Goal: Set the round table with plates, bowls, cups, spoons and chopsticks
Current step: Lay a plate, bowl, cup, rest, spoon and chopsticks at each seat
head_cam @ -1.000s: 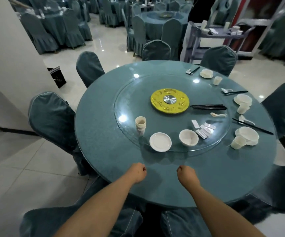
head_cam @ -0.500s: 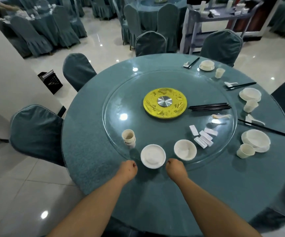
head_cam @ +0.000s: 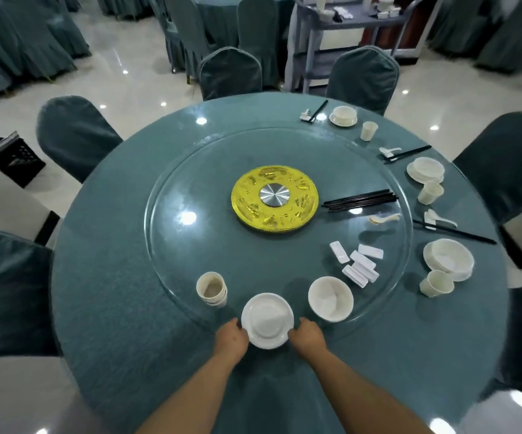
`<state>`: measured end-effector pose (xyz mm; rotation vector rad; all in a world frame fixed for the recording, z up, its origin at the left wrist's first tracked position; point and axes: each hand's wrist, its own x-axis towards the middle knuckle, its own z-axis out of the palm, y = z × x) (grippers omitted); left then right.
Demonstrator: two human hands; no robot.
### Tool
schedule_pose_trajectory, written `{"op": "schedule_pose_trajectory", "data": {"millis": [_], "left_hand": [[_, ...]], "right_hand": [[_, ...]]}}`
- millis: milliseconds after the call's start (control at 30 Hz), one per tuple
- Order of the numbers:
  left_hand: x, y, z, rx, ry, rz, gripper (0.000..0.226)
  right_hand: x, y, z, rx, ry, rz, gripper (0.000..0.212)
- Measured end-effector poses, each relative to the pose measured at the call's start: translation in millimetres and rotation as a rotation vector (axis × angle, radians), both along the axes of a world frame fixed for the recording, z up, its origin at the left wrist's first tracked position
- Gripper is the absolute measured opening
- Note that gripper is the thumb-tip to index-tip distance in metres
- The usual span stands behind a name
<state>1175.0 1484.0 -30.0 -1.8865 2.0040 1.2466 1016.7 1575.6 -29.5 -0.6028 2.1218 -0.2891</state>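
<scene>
A white plate point(head_cam: 267, 319) sits at the near rim of the glass turntable point(head_cam: 190, 245) on the round teal table point(head_cam: 112, 308). My left hand point(head_cam: 231, 338) grips its left edge and my right hand point(head_cam: 306, 338) grips its right edge. Left of the plate stands a stack of cups point(head_cam: 211, 289); to its right is a white bowl point(head_cam: 330, 298). Farther right on the glass lie several white chopstick rests point(head_cam: 356, 261), a spoon point(head_cam: 383, 218) and a bundle of black chopsticks point(head_cam: 359, 200).
Three set places line the table's right side, each with a bowl on a plate point(head_cam: 448, 259), a cup point(head_cam: 436, 283), a spoon and chopsticks point(head_cam: 453, 232). A yellow disc point(head_cam: 274, 198) marks the centre. Covered chairs point(head_cam: 75, 136) ring the table; a service cart point(head_cam: 347, 29) stands behind.
Both hands moved forward from the near table edge to the white plate and took hold of its two sides. The view came closer over the table.
</scene>
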Motion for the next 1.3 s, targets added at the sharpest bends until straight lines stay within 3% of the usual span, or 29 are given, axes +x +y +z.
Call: {"op": "schedule_pose_trajectory", "data": {"millis": [67,233,667,933,1067,1200,1300], "left_hand": [[-5,-6,-6,0.049,0.059,-0.011,0.016],[-12,-12,-12,0.101,0.138,0.033,0.025],[-14,-12,-17,0.107,0.227,0.280,0.021],[-14,-15,-12,0.120,0.265,0.458,0.004],[-14,-13,-3,0.145,0.300,0.502,0.009],[-14,-16,6,0.149,0.348,0.509,0.009],[-17,-21,17,0.169,0.405,0.525,0.006]], "right_hand": [[0,-5,-3,0.009,-0.019,0.014,0.027],[0,-12,-7,0.061,-0.028,0.032,0.025],[0,-18,0,0.130,-0.022,0.075,0.035],[-7,-15,7,0.003,-0.290,-0.367,0.016],[-6,-19,14,0.015,-0.205,-0.274,0.019],[-12,-23,27,0.055,0.046,-0.034,0.019],[-20,-22,38,0.007,0.088,-0.040,0.026]]}}
